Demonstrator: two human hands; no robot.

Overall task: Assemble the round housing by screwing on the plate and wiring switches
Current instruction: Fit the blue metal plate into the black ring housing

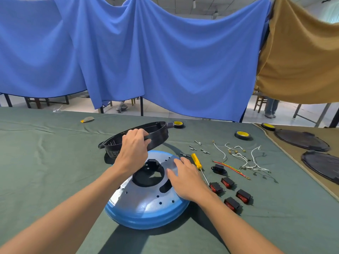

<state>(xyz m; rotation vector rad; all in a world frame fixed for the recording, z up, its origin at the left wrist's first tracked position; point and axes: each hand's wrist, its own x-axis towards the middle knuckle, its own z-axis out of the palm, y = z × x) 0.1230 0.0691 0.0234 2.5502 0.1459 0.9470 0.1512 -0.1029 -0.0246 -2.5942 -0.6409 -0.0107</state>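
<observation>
Head view, the only one. Left hand (134, 143) grasps the near rim of the black housing (157, 132), fingers curled over the edge. The housing is tilted, its left end low near the desk (45, 162) and its right end raised, just beyond the plate (146, 200). Right hand (187, 178) is released, fingers flat, pressing on the right side of the plate. The plate is a silvery disc with a blue rim, lying near centre on the desk, with a black part in its middle opening. Just right of it is a yellow screwdriver (197, 161); farther off are small screws (195, 147), and four red switches (227, 182) lie loose near right. A black socket (218, 168), a red-yellow wire (231, 169) and white wires (238, 155) are spread right of centre, all unconnected. Tape rolls (242, 135) sit at the far side and two dark covers (300, 140) at far right. Judged step: very early, mating the housing with the plate. Nothing looks screwed or wired. The next move calls for lining up the housing over the plate so the holes match, holding the plate steady, then freeing the right hand for a screw and the screwdriver. Risk: the tilted housing could slip, with only one hand on its rim.
</observation>
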